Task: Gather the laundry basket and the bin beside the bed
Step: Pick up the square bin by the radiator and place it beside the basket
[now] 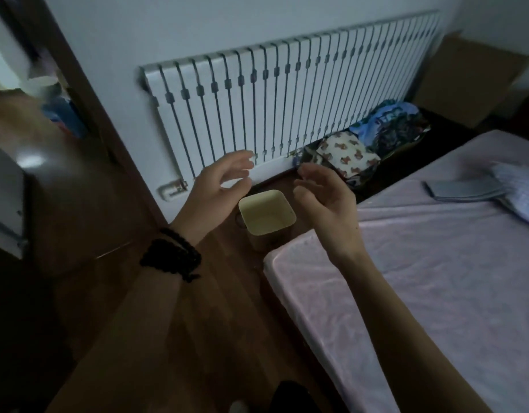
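A small cream square bin (266, 214) stands upright on the wooden floor at the corner of the bed (421, 278). It looks empty. Further back, between the radiator and the bed, sits a dark laundry basket (364, 147) filled with patterned clothes. My left hand (224, 181) hovers above and left of the bin with fingers spread, holding nothing. My right hand (325, 201) hovers just right of the bin, fingers curled apart, also holding nothing. Neither hand touches the bin. A black bead bracelet is on my left wrist.
A long white radiator (287, 99) runs along the wall behind the bin. The pink-sheeted bed carries a dark flat item (462, 189) and folded cloth. A cardboard box (465, 76) stands in the far corner. A brown door frame (78, 93) is at left.
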The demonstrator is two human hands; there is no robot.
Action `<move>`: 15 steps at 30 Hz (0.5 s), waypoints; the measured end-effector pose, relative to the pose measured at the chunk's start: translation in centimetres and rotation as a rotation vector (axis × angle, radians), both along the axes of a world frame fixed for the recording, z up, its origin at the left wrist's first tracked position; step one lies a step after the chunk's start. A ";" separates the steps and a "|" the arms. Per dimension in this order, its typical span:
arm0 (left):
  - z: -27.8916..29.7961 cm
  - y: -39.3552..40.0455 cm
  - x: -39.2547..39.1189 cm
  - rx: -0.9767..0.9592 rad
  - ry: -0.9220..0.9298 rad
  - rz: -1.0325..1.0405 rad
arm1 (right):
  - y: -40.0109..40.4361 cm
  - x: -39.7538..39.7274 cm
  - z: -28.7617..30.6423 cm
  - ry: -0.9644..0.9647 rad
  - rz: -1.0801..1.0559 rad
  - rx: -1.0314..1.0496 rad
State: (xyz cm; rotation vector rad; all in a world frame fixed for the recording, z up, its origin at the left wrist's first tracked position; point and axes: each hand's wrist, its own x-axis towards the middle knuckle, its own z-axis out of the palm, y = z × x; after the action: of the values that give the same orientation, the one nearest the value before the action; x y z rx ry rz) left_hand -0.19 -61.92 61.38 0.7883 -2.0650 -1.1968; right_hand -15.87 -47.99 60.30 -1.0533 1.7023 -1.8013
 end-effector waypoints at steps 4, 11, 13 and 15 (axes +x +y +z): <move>-2.0 -9.3 -5.2 0.089 -0.038 -0.062 | -8.9 -3.3 -1.9 -0.030 -0.053 0.066; -11.4 -26.3 -15.1 0.373 -0.167 0.036 | -27.7 -10.4 -11.8 -0.181 -0.105 0.199; -15.6 -31.3 -18.1 0.492 -0.236 0.069 | -33.2 -12.6 -16.8 -0.314 -0.148 0.285; -19.7 -35.2 -20.3 0.606 -0.299 0.091 | -37.3 -14.1 -21.2 -0.450 -0.204 0.371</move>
State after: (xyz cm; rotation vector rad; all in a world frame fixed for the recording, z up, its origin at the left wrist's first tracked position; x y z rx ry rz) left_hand -20.50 -97.12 41.72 1.3952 -1.8646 -1.7693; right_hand -29.99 -85.29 39.09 -0.3009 1.7984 -1.5920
